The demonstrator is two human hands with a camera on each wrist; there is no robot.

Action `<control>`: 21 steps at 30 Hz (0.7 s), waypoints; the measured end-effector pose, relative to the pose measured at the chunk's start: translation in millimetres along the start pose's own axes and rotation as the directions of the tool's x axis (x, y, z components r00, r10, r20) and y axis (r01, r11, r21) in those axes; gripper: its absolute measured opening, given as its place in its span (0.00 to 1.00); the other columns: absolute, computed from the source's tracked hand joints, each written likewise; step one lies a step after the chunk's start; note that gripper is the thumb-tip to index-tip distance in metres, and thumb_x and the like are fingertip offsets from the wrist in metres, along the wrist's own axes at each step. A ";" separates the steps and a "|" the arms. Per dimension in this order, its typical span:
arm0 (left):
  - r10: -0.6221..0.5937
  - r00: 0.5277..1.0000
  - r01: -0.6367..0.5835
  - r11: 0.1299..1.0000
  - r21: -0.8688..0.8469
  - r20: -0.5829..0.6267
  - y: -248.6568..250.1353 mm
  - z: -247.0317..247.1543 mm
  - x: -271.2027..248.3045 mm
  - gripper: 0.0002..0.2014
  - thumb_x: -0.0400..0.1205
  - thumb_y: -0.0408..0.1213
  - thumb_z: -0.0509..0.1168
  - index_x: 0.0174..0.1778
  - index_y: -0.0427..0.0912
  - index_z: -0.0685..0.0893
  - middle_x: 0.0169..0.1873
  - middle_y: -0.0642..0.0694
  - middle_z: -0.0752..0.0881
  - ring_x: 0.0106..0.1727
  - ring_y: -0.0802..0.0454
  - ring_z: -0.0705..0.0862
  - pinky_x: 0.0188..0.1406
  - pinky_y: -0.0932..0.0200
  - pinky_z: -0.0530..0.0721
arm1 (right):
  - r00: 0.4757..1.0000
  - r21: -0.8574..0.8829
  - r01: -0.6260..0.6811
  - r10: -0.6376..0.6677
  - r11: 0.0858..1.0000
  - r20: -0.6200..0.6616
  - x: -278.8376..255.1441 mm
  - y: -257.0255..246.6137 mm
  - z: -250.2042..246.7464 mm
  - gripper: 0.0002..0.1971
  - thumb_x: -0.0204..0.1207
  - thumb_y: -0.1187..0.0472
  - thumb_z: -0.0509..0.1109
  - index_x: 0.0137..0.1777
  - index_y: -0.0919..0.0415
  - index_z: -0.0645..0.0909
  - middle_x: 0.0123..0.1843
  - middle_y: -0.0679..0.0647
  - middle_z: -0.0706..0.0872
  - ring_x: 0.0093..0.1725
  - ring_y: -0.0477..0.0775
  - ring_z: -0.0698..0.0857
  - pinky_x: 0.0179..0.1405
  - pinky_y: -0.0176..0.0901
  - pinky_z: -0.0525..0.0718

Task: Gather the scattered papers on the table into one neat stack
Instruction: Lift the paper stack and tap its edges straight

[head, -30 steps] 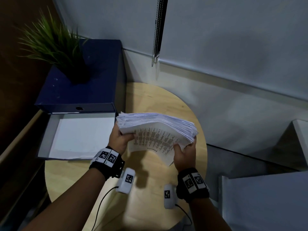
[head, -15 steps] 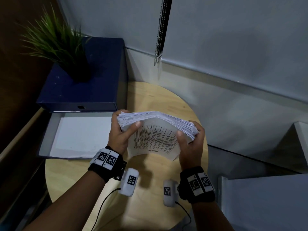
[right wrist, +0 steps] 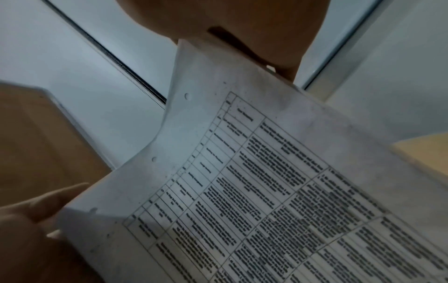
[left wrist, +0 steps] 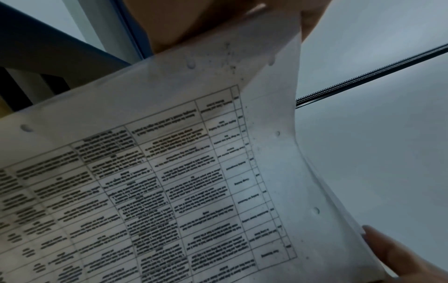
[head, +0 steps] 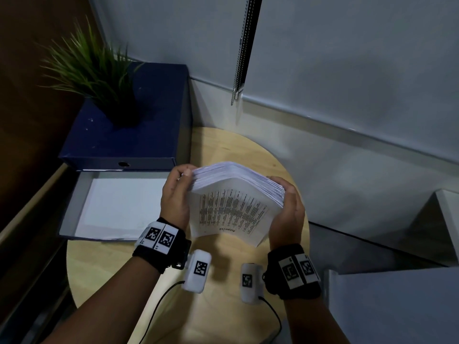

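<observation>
Papers in a thick stack are held up over the middle of the round wooden table, tilted on edge so the printed bottom sheet faces the person; that sheet shows a ruled grid of small text and punched holes along one margin, clearer in the wrist views. The left hand grips the stack's left end, fingers curled over the upper edge and thumb at the sheet ends. The right hand clasps the right end, thumb along the near face and fingers wrapped behind. Whether the lower edge of the stack touches the table cannot be told. At the table's left edge lies an open grey box tray with a white sheet flat inside it, just beside the left hand. A dark blue box file sits on the tray's far edge, reaching to the table's far-left rim, and a green grass-like plant stands on top of it. Behind the table runs a pale wall with a blind's bead chain hanging down it. White furniture stands off the table's right edge. Both wrists wear black bands with coded markers and small white camera units on cables.
</observation>
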State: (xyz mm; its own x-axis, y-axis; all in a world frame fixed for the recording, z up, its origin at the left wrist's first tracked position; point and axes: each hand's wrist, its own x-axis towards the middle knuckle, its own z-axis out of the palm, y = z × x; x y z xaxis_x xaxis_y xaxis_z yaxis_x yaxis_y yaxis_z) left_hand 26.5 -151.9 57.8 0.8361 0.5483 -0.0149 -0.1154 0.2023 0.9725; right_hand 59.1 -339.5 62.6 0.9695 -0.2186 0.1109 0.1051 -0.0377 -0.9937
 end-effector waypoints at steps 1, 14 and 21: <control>0.010 1.000 -0.010 1.000 -0.010 0.011 0.6 -0.1 -0.2 0.14 0.78 0.49 0.61 0.49 0.41 0.81 0.43 0.51 0.84 0.41 0.61 0.82 0.37 0.71 0.78 | 1.000 0.013 -0.002 0.002 1.000 0.010 -0.5 0.6 0.0 0.19 0.83 0.56 0.52 0.58 0.55 0.85 0.54 0.46 0.90 0.59 0.50 0.86 0.59 0.45 0.82; 0.003 1.000 -0.001 0.995 0.103 -0.019 -3.5 -5.6 5.3 0.15 0.71 0.56 0.63 0.44 0.50 0.81 0.39 0.55 0.84 0.40 0.59 0.80 0.40 0.63 0.76 | 0.993 0.018 0.000 -0.002 1.000 0.115 -1.3 3.3 -5.7 0.23 0.79 0.48 0.55 0.65 0.56 0.84 0.61 0.47 0.88 0.63 0.53 0.85 0.63 0.47 0.82; 0.051 0.996 -0.036 0.981 0.189 -0.075 -6.2 -6.0 6.2 0.09 0.76 0.50 0.64 0.41 0.49 0.81 0.34 0.61 0.83 0.38 0.63 0.80 0.38 0.69 0.76 | 0.988 -0.106 0.147 -0.150 0.983 -0.022 0.7 2.9 -3.0 0.06 0.79 0.60 0.65 0.47 0.47 0.81 0.46 0.31 0.86 0.49 0.35 0.84 0.49 0.24 0.77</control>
State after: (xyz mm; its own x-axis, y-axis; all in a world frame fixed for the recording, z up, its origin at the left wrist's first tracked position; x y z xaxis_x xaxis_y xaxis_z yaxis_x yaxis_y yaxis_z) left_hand 29.2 -144.9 50.3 0.7867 0.6170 0.0177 -0.0423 0.0252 0.9988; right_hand 59.5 -342.7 59.8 0.9375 -0.2321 0.2593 0.2226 -0.1726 -0.9595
